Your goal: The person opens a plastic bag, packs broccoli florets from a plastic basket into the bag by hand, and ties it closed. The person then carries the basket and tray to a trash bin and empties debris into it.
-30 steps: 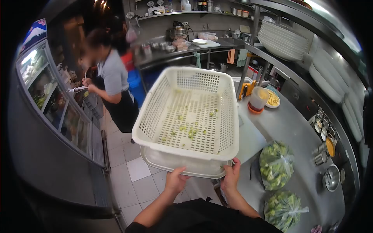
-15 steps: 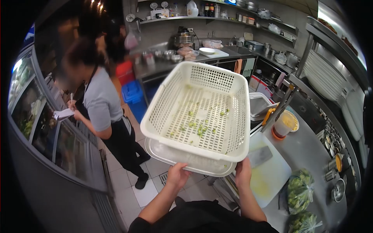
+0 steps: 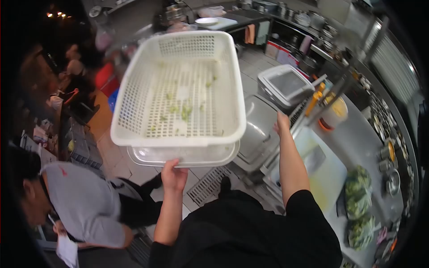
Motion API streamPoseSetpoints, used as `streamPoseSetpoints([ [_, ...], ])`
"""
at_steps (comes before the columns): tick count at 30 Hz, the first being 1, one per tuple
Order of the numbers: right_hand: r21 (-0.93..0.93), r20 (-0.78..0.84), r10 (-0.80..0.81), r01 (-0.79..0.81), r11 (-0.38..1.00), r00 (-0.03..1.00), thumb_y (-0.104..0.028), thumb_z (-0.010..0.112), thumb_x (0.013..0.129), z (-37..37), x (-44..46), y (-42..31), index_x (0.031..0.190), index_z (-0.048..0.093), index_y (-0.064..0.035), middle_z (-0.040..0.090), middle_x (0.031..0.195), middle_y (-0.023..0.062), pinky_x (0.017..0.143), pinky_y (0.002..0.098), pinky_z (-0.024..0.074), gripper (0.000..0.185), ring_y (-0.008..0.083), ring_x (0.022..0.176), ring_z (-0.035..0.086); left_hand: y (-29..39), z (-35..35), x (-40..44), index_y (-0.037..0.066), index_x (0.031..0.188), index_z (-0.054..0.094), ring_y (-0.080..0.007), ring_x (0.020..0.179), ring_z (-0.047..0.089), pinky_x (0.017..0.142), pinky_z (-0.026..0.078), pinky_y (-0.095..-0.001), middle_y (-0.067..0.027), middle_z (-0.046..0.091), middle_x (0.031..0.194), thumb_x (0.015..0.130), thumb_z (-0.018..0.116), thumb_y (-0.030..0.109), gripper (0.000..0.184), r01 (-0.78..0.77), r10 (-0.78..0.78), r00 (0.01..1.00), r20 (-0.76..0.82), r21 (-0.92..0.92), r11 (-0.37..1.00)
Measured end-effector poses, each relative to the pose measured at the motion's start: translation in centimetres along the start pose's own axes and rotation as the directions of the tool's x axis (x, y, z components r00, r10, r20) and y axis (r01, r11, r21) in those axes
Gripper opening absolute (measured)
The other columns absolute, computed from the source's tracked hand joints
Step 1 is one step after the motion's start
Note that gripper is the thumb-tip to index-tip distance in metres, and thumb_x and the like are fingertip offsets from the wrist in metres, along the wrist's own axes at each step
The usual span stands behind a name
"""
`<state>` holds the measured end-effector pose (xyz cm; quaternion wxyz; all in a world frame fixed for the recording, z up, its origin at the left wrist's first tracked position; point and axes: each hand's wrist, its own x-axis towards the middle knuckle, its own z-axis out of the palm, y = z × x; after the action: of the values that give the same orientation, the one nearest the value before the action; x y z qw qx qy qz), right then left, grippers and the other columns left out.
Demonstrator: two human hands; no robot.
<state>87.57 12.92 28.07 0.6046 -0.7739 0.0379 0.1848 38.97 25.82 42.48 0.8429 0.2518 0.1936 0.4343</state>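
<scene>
A white perforated plastic basket [image 3: 183, 94] with small green vegetable scraps on its bottom rests over a shallow clear tray [image 3: 187, 154]. My left hand [image 3: 174, 175] grips the near rim of the tray and holds both up. My right hand [image 3: 283, 125] is off the tray, stretched forward beside the right edge of a large grey lid [image 3: 254, 129]. Its fingers are mostly hidden and blurred, so whether it touches the lid is unclear.
On the steel counter at right are a cutting board [image 3: 328, 172] with a cleaver [image 3: 314, 157], bags of green vegetables [image 3: 358, 192] and a tub [image 3: 336, 111]. A white-rimmed bin [image 3: 286, 82] stands ahead. A person in a grey shirt [image 3: 85, 201] is close at left.
My right hand has let go of the tray and reached forward and right. The basket and tray have shifted left, held by my left hand alone. The view has turned, bringing the grey-shirted person lower left.
</scene>
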Motion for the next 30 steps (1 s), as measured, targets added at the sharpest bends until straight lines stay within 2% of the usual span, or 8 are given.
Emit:
streamPoseSetpoints([
  [4,-0.102,0.137,0.350,-0.339,0.935,0.927,-0.059,0.048,0.091,5.9,15.3,18.0,0.140,0.049,-0.0033,0.051,0.135,0.0241,0.076,0.0610,0.0506,0.074,0.0510,0.108,0.056,1.1,-2.9,6.5,0.001,0.104,0.062,-0.0228,0.090,0.067,0.082,0.055,-0.0362,-0.0088,0.067,0.096,0.080,0.061,0.002,0.024,0.059,-0.059,0.998,-0.020,0.020,0.998],
  [6,-0.194,0.026,0.212,-0.203,0.960,0.977,-0.042,0.054,0.093,9.3,20.5,27.3,0.114,0.066,0.0002,0.067,0.107,0.0164,0.081,0.0457,0.0505,0.048,0.0306,0.091,0.062,1.4,-4.3,9.5,-0.003,0.124,0.053,-0.0249,0.102,0.066,0.090,0.054,-0.0376,-0.0115,0.066,0.113,0.078,0.063,0.003,0.047,0.069,-0.068,0.997,-0.045,0.020,0.997],
  [12,-0.085,-0.521,0.074,-0.139,0.987,0.851,-0.030,0.055,0.094,8.4,2.1,13.1,0.117,0.049,0.0107,0.062,0.114,0.0336,0.088,0.0498,0.0504,0.047,0.0444,0.100,0.064,-0.1,-5.5,12.3,-0.002,0.132,0.048,-0.0276,0.115,0.060,0.101,0.048,-0.0429,-0.0134,0.062,0.124,0.080,0.062,0.003,0.054,0.077,-0.077,0.997,-0.024,0.016,0.997],
  [14,-0.097,-0.439,0.037,-0.088,0.991,0.898,-0.031,0.057,0.093,7.0,5.2,16.3,0.116,0.050,0.0097,0.063,0.111,0.0304,0.086,0.0490,0.0503,0.047,0.0431,0.096,0.064,0.3,-2.8,12.0,0.001,0.107,0.062,-0.0199,0.079,0.066,0.065,0.054,-0.0315,-0.0093,0.068,0.096,0.082,0.062,0.002,0.026,0.008,-0.009,0.995,-0.101,-0.012,1.000],
  [18,-0.173,-0.261,-0.364,0.328,0.929,0.894,-0.036,0.063,0.091,9.0,9.3,19.9,0.113,0.053,0.0022,0.064,0.093,0.0153,0.065,0.0414,0.0516,0.045,0.0289,0.070,0.061,-1.0,-8.0,16.1,0.000,0.109,0.060,-0.0201,0.079,0.066,0.065,0.053,-0.0323,-0.0092,0.068,0.097,0.082,0.062,0.002,0.028,0.021,-0.021,1.000,-0.017,0.004,1.000],
  [22,0.219,0.074,-0.256,0.235,0.947,0.964,-0.039,0.062,0.095,12.8,-0.7,12.5,0.124,0.055,-0.0081,0.056,0.083,0.0023,0.040,0.0215,0.0312,0.043,0.0084,0.050,0.044,-2.9,-14.7,20.6,0.002,0.095,0.063,-0.0188,0.076,0.065,0.064,0.053,-0.0312,-0.0076,0.067,0.089,0.082,0.063,0.003,0.013,0.053,-0.056,0.991,0.121,0.031,0.998],
  [25,0.226,0.036,-0.387,0.370,0.901,0.921,-0.034,0.059,0.099,12.2,0.5,12.2,0.132,0.052,-0.0031,0.061,0.119,0.0128,0.075,0.0258,0.0512,0.046,0.0139,0.093,0.060,-1.9,-15.9,23.1,0.004,0.080,0.063,-0.0179,0.072,0.064,0.063,0.053,-0.0292,-0.0075,0.066,0.083,0.082,0.062,0.002,0.002,0.086,-0.094,0.977,0.194,0.050,0.995],
  [30,0.107,-0.216,-0.696,0.725,0.681,0.685,-0.023,0.061,0.098,8.1,-14.6,-0.5,0.127,0.058,-0.0011,0.065,0.108,0.0063,0.084,0.0246,0.0470,0.037,0.0110,0.094,0.060,-0.8,-16.8,25.4,0.001,0.089,0.063,-0.0230,0.089,0.067,0.080,0.057,-0.0376,-0.0102,0.067,0.093,0.079,0.061,0.001,0.011,0.164,-0.163,0.971,0.176,0.010,0.986],
])
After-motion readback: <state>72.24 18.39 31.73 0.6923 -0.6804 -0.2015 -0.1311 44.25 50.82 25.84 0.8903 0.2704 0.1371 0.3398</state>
